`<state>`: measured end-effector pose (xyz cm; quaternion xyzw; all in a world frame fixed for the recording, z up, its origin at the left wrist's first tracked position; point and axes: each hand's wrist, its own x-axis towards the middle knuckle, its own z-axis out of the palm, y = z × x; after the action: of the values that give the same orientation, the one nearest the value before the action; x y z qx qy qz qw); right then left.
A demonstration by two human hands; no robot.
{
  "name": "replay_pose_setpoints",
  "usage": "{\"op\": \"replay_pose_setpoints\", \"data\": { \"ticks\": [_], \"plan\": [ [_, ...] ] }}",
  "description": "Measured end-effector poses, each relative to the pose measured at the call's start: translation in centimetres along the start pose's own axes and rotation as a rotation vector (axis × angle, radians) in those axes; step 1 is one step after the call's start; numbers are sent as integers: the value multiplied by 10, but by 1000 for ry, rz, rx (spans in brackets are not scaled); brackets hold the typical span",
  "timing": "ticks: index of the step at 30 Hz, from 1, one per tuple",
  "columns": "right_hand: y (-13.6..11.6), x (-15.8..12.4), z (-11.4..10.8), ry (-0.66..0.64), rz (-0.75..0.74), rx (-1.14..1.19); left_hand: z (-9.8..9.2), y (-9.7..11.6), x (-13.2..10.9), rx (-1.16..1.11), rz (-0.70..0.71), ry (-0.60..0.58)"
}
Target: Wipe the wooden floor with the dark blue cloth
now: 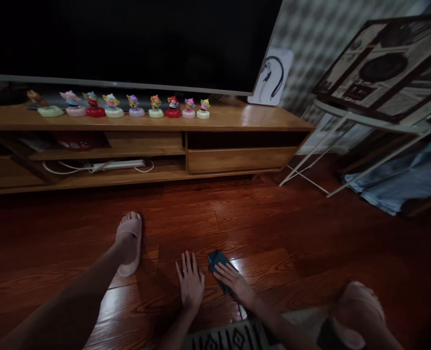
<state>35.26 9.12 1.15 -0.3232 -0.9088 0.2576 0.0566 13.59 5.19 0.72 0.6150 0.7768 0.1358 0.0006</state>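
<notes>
My left hand [191,286] rests palm down on the glossy floor with its fingers spread, holding nothing. Beside it, my right hand [239,284] holds a dark blue-green cloth [215,258] down against the boards, its fingers close together across the top. The cloth looks folded, and part of it is hidden under that hand. A narrow strip of floor separates the left hand from the cloth.
A wooden TV cabinet [233,162] spans the far side, with several small figurines [156,107] below a large television [135,43]. A patterned rug [233,335] lies close in. My slippered feet are either side. A white-legged stand [310,182] is at right.
</notes>
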Motion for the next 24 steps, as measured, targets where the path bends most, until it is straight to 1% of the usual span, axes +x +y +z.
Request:
{"op": "replay_pose_setpoints", "data": {
  "ticks": [2,3,5,6,8,10,11,12,13,14,15,16,17,19,21,23,24],
  "plan": [
    [20,-36,-21,-50,30,28,1,0,-1,8,3,13],
    [34,-53,-33,-45,80,28,1,-1,-1,10,4,17],
    [65,-85,-55,11,227,-19,2,-1,-1,7,6,18],
    [81,-102,-65,61,313,-64,2,-1,-1,5,6,17],
    [111,-132,-77,211,505,-160,3,-1,-1,2,5,17],
    [132,-152,-79,403,706,-216,3,-1,-1,5,8,19],
    [136,-156,-77,499,807,-229,3,-1,-1,12,9,21],
    [136,-153,-72,585,901,-239,4,-1,-1,22,10,23],
    [132,-144,-65,654,977,-247,4,-1,0,32,10,27],
    [122,-131,-56,702,1022,-255,4,-1,0,43,7,33],
    [110,-113,-44,729,1031,-259,4,-1,0,53,3,38],
    [94,-93,-30,740,1005,-261,4,0,0,60,-1,45],
    [76,-72,-15,728,932,-256,5,-1,0,62,-2,51],
    [39,-34,18,666,762,-250,6,-1,-1,60,-2,67],
    [10,-7,44,599,646,-252,7,-2,-1,59,10,85],
    [-5,6,57,557,596,-250,8,-3,-1,57,24,100],
    [-6,9,57,543,586,-245,8,-4,-1,54,28,105]
  ]
}}
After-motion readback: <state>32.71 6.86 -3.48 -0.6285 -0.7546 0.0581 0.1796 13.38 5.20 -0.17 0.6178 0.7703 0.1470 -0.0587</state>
